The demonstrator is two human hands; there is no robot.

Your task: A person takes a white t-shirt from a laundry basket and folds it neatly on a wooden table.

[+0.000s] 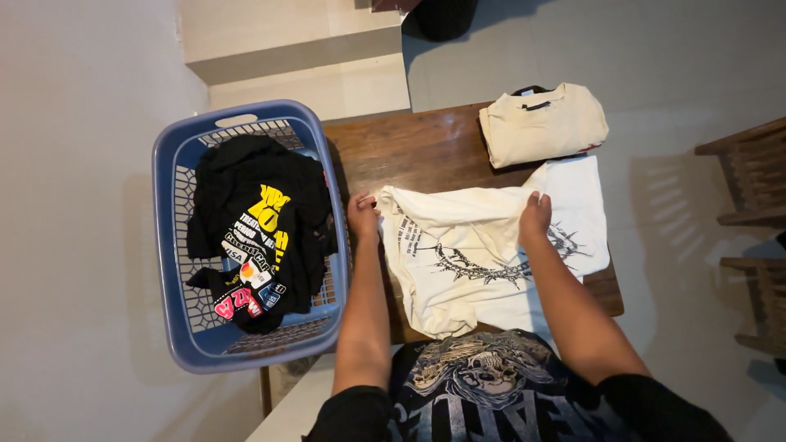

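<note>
A white T-shirt (471, 254) with a black thorny print lies spread on the brown wooden table (409, 151). My left hand (363, 214) pinches its left upper corner. Over on the other side, my right hand (535, 217) grips a fold along the shirt's top edge. Part of the shirt is doubled over between the two hands. A folded cream shirt (542, 123) rests on the table just beyond it.
A blue plastic laundry basket (176, 327) stands left of the table, holding black printed clothes (258, 225). Wooden furniture (753, 205) stands at the right edge. A dark object (438, 16) sits on the floor at the top.
</note>
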